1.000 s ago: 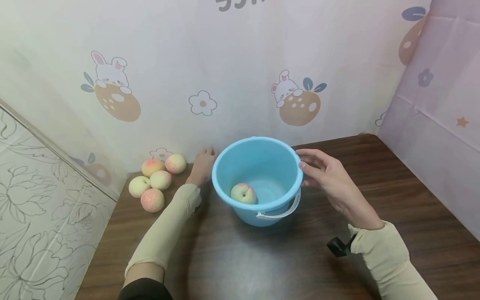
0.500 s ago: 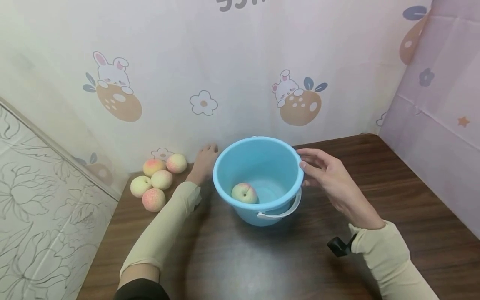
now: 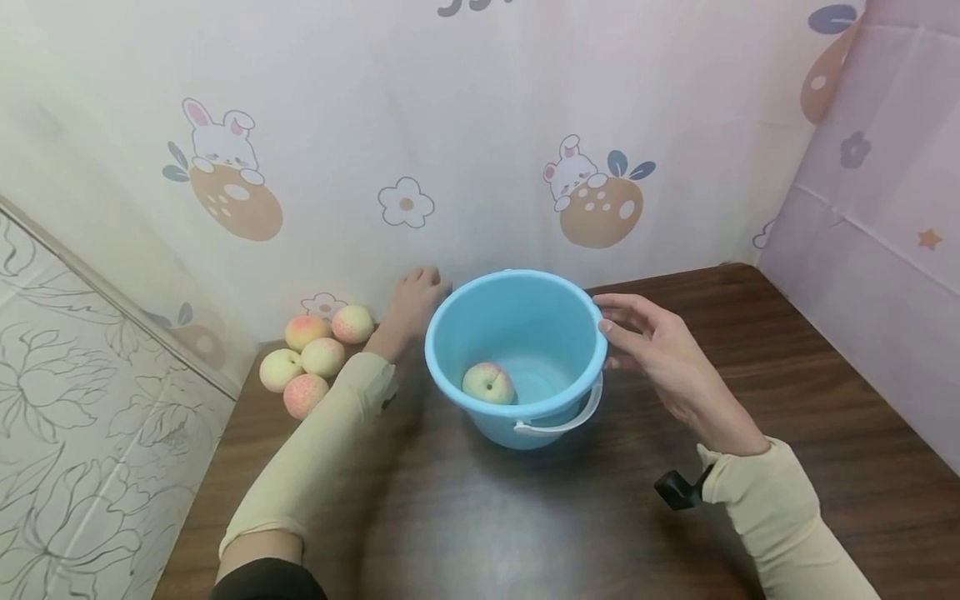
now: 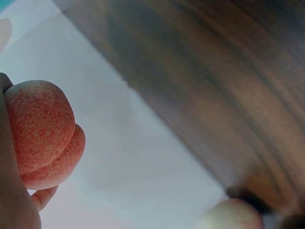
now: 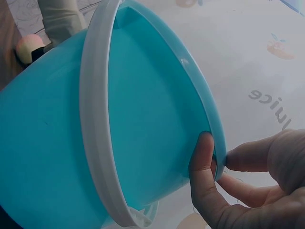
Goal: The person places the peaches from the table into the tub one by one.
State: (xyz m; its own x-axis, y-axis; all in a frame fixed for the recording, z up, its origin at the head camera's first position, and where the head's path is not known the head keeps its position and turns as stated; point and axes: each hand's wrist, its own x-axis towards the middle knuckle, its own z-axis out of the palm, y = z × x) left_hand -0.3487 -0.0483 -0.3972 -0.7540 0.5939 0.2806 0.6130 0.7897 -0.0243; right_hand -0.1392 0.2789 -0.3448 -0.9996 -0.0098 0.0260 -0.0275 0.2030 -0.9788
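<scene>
My left hand is raised just left of the bucket's far rim, close to the wall. It grips a red-speckled peach, seen in the left wrist view and hidden behind the hand in the head view. The light-blue bucket stands upright mid-table, its white handle hanging down at the front. Inside lies one pale peach. At the bucket's right side my right hand pinches the rim between thumb and fingers, which the right wrist view shows closely.
Several peaches lie clustered at the table's left back, one partly behind my left forearm. A printed curtain rises along the back edge of the brown wooden table. A flower-patterned panel borders the left.
My left hand has risen and moved slightly right toward the bucket's rim, and its forearm now overlaps the nearest peach. The right hand and bucket stay in place.
</scene>
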